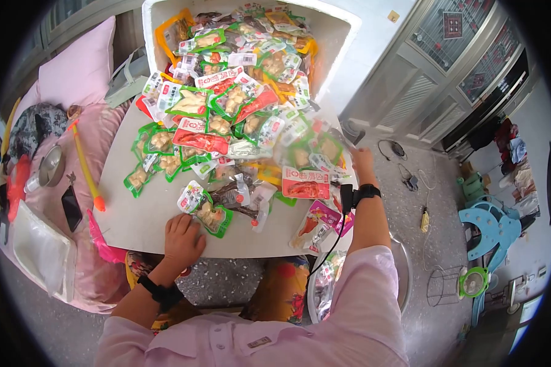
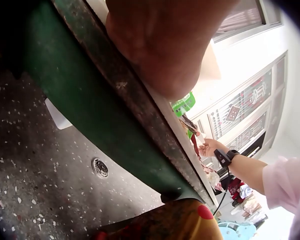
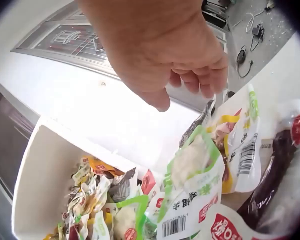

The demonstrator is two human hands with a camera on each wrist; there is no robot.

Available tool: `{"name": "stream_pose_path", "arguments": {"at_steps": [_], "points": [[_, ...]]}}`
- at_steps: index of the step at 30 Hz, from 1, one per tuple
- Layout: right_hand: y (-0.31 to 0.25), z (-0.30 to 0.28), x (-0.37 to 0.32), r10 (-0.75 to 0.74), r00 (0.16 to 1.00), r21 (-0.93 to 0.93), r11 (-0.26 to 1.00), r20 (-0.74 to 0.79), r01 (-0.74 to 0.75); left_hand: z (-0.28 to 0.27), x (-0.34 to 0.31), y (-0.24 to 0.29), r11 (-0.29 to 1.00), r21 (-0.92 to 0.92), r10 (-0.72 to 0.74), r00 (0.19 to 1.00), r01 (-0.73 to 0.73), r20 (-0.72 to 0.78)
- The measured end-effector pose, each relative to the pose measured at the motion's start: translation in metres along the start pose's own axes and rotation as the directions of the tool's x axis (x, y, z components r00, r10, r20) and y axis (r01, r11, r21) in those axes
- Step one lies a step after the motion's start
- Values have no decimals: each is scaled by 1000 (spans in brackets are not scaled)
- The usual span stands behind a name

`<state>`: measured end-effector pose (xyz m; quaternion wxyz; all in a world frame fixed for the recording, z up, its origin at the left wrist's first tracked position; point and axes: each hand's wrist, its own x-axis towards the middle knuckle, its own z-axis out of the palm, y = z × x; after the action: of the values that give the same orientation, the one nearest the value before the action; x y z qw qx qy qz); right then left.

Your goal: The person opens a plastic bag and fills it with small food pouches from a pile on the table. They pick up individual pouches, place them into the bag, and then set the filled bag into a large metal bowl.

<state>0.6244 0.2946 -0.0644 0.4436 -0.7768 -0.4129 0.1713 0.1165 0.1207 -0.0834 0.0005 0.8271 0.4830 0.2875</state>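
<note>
Beside a metal door (image 1: 404, 92) and a pink-covered bed (image 1: 79, 137), a table (image 1: 125, 214) carries a heap of sealed food packets (image 1: 203, 142) spreading from a white foam box (image 1: 348, 37) at its far edge toward the near one. The packets overlap and look slippery, so a pinch on one sealed rim, then a slow lift clear of its neighbors, would probably disturb the pile least. The person's hands are well apart. The right hand (image 1: 363, 163), over packets by the right edge, has its fingers bent and thumb apart, with nothing visible in its grip. The left hand (image 1: 183, 240) rests, fingers relaxed, at the near edge, beside a green-edged packet (image 1: 213, 219).
</note>
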Motion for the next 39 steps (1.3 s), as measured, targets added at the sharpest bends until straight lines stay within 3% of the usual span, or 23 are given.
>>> {"name": "stream_pose_path", "arguments": {"at_steps": [3,6,9,12,15,18,21,24,29,34,36,39], "points": [[14,14,18,30,990,-437,899,139,34,0,2,0,1000,1,-8,1000,8,14],[10,24,19,132,949,-406,914,288,-4,1,1,-1,1000,1,-3,1000,3,8],[-2,23,6,51,955,-363,930,293,62,1,0,-1,1000,0,-4,1000,4,9],[-8,22,-7,44,977,-323,946,209,27,1,0,-2,1000,5,0,1000,0,4],[-21,16,-16,229,940,-186,965,254,-184,1,-1,-1,1000,-5,-5,1000,5,6],[-2,22,0,320,871,90,922,374,-377,0,-1,-1,1000,-10,3,1000,-3,2],[-1,9,0,276,848,207,893,452,-400,-1,-3,-2,1000,-9,4,1000,-4,-4],[-16,-1,-17,238,869,441,784,435,-436,-1,-3,0,1000,-5,8,1000,-8,-11],[-30,-31,-34,118,950,666,688,288,-288,0,-4,-2,1000,-12,22,999,-23,-37],[-71,-51,-69,-12,953,733,642,301,-224,1,-7,-4,999,-22,24,998,-26,-61],[-87,-32,-93,-80,940,751,625,333,-213,1,-6,-4,1000,-8,20,998,-21,-56],[-84,13,-114,-218,763,706,587,609,-396,3,-7,-3,1000,-7,18,998,-18,-55]]}}
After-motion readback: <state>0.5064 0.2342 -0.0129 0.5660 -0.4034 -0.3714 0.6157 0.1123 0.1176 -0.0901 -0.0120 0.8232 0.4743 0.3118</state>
